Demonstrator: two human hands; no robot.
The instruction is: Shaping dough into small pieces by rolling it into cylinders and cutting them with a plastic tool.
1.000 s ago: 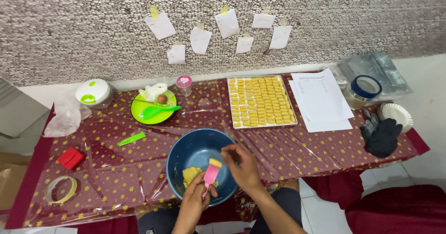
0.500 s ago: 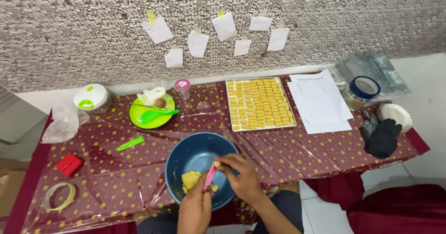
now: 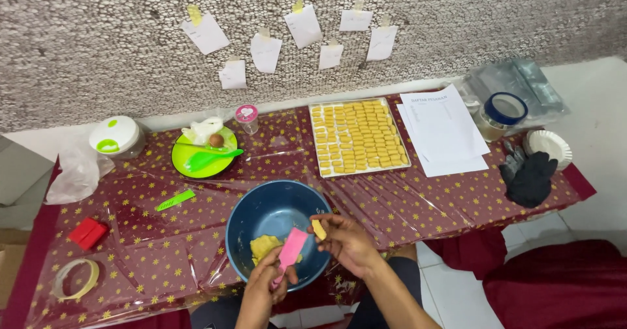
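A long table under a dark red, star-patterned cloth runs along a speckled wall hung with taped paper notes. On the far side of the table a tray holds rows of small yellow pieces, with white sheets of paper just beside it. A blue bowl sits at the near edge with a lump of yellow dough in its bottom. A green plate lies beyond the bowl, black gloves lie toward the right end, and a roll of tape lies near the left end. Over the bowl the left hand has its fingers clamped on a pink scraper. The right hand pinches a small dough piece between thumb and fingertips, just beside the scraper's blade
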